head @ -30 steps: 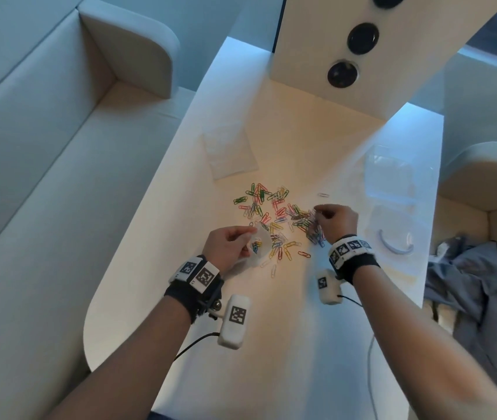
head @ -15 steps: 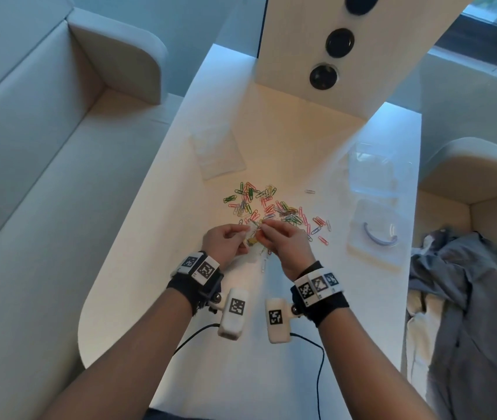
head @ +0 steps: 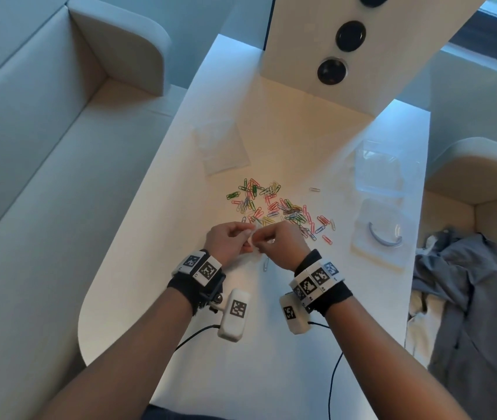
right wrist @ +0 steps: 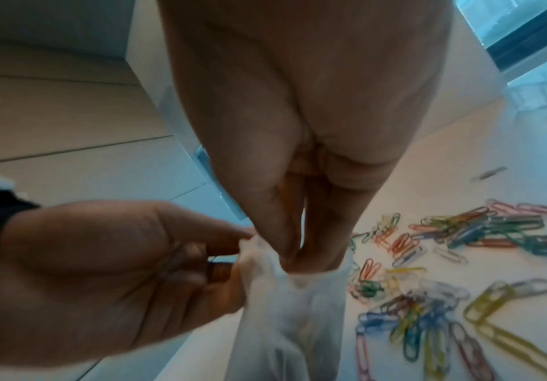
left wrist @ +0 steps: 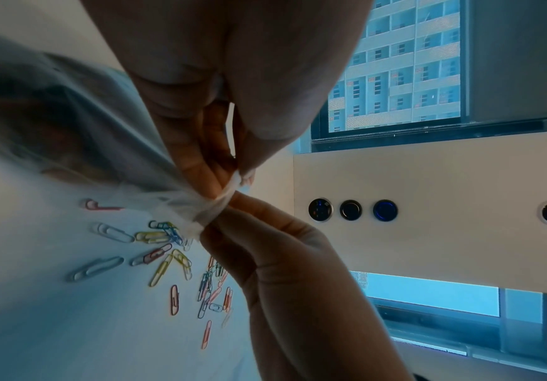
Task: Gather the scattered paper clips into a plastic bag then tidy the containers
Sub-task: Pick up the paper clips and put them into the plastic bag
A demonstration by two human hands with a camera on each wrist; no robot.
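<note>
A small clear plastic bag [head: 252, 237] hangs between my two hands just above the white table [head: 180, 225]. My left hand [head: 248, 237] pinches the bag's rim [left wrist: 229, 189] with thumb and fingers. My right hand [head: 260, 241] has its fingertips [right wrist: 293, 257] pinched together inside the bag's mouth; the film hides whatever they hold. The bag's body [right wrist: 291, 322] droops below the hands. Coloured paper clips [head: 274, 207] lie scattered just beyond my hands, and are also seen in the right wrist view [right wrist: 461, 232]. One clip [head: 266, 264] lies near my wrists.
A second flat plastic bag [head: 226, 147] lies at the far left of the table. At the right stand a clear container [head: 377, 168] and a clear lid [head: 377, 237]. A panel with round sockets [head: 332, 71] rises at the back. Grey clothing [head: 468, 298] lies on the right seat.
My right hand left the clip pile, where it was gripping clips, and came to the bag held by my left hand. Since half a second ago both hands have stayed together at the bag's mouth.
</note>
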